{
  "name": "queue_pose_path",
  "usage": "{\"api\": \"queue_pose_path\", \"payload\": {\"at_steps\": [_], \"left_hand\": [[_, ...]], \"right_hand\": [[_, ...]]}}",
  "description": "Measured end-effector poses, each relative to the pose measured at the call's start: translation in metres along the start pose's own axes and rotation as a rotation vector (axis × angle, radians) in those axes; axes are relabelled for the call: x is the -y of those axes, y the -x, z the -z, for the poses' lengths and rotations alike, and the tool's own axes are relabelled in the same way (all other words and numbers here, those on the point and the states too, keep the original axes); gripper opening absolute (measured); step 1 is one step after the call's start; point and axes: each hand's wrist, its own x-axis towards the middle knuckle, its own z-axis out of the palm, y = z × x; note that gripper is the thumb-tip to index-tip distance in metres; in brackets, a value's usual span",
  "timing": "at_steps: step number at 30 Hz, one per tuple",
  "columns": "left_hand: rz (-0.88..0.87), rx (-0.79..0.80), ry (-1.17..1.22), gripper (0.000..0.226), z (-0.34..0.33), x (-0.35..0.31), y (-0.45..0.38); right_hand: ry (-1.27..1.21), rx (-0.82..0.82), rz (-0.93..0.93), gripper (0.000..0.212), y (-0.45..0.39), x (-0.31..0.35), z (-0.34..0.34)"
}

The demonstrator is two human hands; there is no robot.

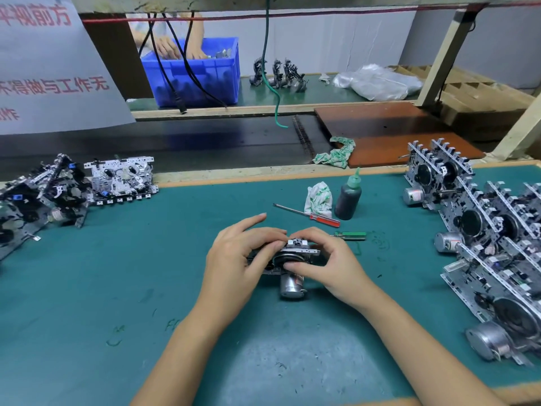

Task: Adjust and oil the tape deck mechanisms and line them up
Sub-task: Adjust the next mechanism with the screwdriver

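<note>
Head view: my left hand (237, 259) and right hand (325, 259) both grip one tape deck mechanism (288, 260) at the middle of the green bench mat (117, 273), fingers curled over its top edge, its motor toward me. Beyond it lie a red-handled screwdriver (307, 213), a green-handled screwdriver (349, 235), a rag (319, 197) and a dark oil bottle (348, 197). Mechanisms stand in a row at right (483, 244); others are heaped at left (44, 197).
</note>
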Motion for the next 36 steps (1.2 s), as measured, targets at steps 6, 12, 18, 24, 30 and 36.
{"api": "queue_pose_path", "payload": {"at_steps": [6,12,18,24,30,36], "left_hand": [[0.010,-0.012,-0.002,0.019,-0.001,-0.001,0.000],[0.000,-0.008,-0.012,0.018,-0.002,0.003,-0.003],[0.002,-0.003,-0.001,0.017,-0.001,0.002,0.000],[0.012,-0.002,0.008,0.019,0.001,-0.003,-0.001],[0.004,0.007,-0.001,0.018,0.001,-0.003,-0.001],[0.009,0.019,0.002,0.018,0.002,-0.004,-0.001]], "right_hand": [[0.020,0.031,-0.053,0.033,0.006,0.005,0.000],[0.849,0.051,0.077,0.051,0.022,0.007,0.020],[1.012,0.046,0.221,0.043,0.027,0.006,0.023],[1.004,0.086,0.136,0.038,0.022,0.007,0.025],[0.337,0.062,-0.014,0.039,0.004,0.018,0.014],[0.101,0.019,-0.101,0.036,0.000,0.014,0.006]]}}
